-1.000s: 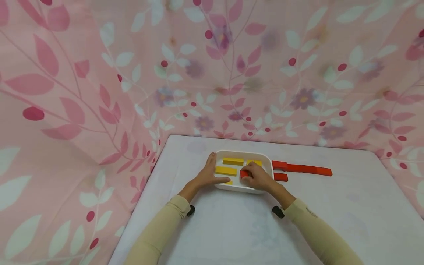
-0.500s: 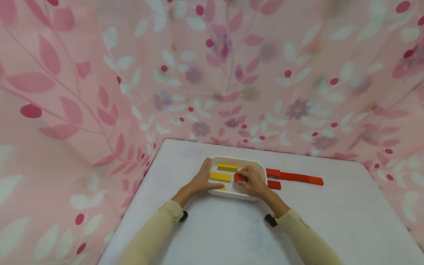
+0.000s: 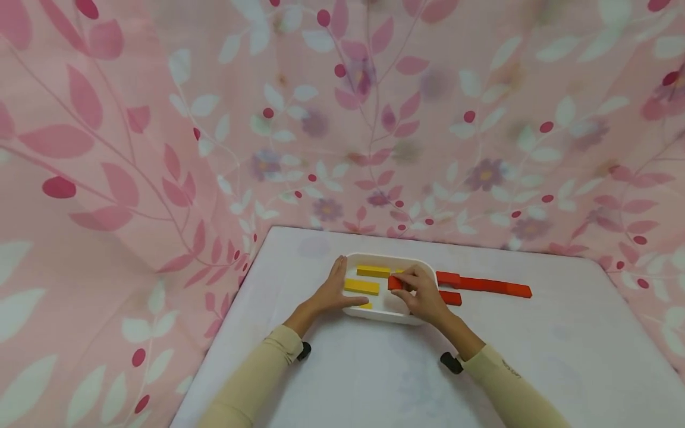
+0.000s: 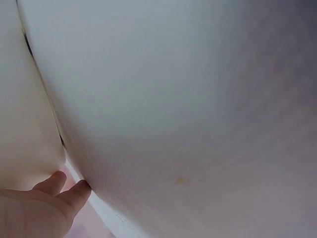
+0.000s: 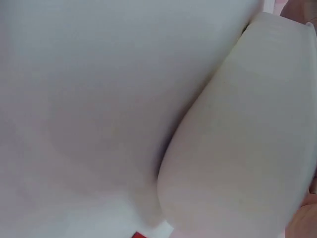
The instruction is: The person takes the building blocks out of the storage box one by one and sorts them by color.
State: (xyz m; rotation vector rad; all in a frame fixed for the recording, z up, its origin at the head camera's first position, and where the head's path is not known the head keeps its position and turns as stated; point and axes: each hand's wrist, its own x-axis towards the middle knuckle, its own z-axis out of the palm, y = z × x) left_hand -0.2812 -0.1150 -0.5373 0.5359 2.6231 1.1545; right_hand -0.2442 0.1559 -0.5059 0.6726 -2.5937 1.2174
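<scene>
A white tray (image 3: 381, 317) with rounded corners holds several yellow blocks, including one yellow block (image 3: 361, 287) near its left side and another yellow block (image 3: 373, 271) behind it. My left hand (image 3: 327, 294) rests at the tray's left end, long fingers straight along the side and thumb across the near left corner. In the left wrist view, its fingers (image 4: 75, 197) lie beside the tray wall. With thumb and fingers my right hand (image 3: 425, 297) pinches a red block (image 3: 395, 282) over the tray's right half, partly hiding a yellow block behind. The right wrist view mostly shows the tray's outer wall.
Just right of the tray lie a red block (image 3: 451, 298), another red block (image 3: 447, 279), and a line of red pieces (image 3: 495, 286) stretching rightward. Everything stands on a table with a white cloth (image 3: 374, 374). A pink floral curtain (image 3: 342, 119) hangs behind.
My right hand keeps hold of the red block and has raised it slightly, tilting it from the tray's bottom. My left hand stays at the tray's left end. The head view shifted a little.
</scene>
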